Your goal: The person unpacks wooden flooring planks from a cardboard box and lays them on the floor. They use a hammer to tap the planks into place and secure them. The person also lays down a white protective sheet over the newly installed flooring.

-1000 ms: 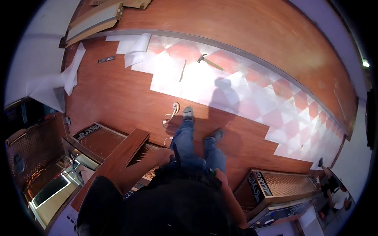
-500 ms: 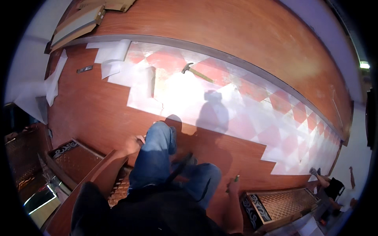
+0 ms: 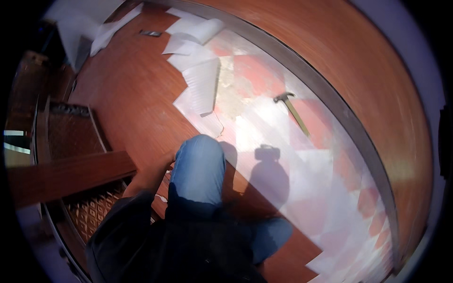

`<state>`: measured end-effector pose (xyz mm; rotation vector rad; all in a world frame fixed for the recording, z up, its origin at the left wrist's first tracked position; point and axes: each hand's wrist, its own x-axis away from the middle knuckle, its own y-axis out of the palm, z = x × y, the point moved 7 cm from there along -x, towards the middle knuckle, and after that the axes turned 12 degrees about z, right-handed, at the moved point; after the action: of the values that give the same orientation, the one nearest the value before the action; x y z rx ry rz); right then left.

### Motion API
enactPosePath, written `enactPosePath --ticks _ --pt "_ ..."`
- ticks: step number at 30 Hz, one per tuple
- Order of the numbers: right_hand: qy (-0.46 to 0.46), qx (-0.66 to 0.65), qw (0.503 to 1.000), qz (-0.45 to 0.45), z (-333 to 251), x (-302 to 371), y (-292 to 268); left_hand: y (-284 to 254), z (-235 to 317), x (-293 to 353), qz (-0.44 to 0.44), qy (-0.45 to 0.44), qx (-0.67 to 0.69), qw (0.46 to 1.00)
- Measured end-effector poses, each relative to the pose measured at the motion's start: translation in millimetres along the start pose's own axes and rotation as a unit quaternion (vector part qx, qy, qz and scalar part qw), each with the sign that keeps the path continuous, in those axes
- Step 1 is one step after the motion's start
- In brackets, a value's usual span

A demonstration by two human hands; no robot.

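Note:
My left hand [image 3: 172, 159] is down by the floor beside my bent knee in blue jeans [image 3: 200, 160]; the knee hides most of its fingers, so whether it grips anything cannot be told. Under my left forearm lies the end of a reddish-brown plank [image 3: 71, 174], which stretches off to the left. My right hand is out of view. Farther off, to the right of my knee, a claw hammer [image 3: 297, 118] lies on the old floor and the pale underlay sheet [image 3: 257, 132].
Laid reddish-brown flooring [image 3: 127, 94] ends in a stepped edge against the sheet. A rolled-back piece of underlay [image 3: 200, 89] and a small dark metal piece [image 3: 150, 33] lie farther off. Lattice-patterned furniture [image 3: 94, 214] stands at left. A grey baseboard [image 3: 321, 78] curves along the wood-coloured wall.
My view has swung to the left and the scene has turned in it. My right hand, seen earlier with a small green-tipped thing, has gone out of view. The plank now shows more fully.

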<state>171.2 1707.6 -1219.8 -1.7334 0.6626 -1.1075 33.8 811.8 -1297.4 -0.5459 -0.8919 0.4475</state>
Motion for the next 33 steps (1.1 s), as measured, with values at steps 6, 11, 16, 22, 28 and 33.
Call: enactPosePath --ticks 6,11,16,22,28,33 --pt "-0.106 0.117 0.987 -0.004 -48 -93 -22 -48 8 -47 0.154 0.013 0.044 0.987" --pt "-0.183 0.157 0.970 0.017 -92 -135 -17 -63 119 -172 0.348 0.020 0.339 0.874" --pt "-0.262 0.169 0.950 0.019 -165 -73 40 102 244 -203 0.062 0.318 -0.090 0.942" --pt "-0.308 0.073 0.949 0.007 -258 -18 65 152 340 -116 -0.118 0.343 -0.216 0.907" --pt "-0.304 0.055 0.946 -0.102 -235 -78 163 -2 230 -71 0.085 0.338 -0.042 0.937" --pt "-0.421 0.052 0.906 -0.013 -231 -75 144 -208 66 93 0.466 0.268 0.061 0.841"
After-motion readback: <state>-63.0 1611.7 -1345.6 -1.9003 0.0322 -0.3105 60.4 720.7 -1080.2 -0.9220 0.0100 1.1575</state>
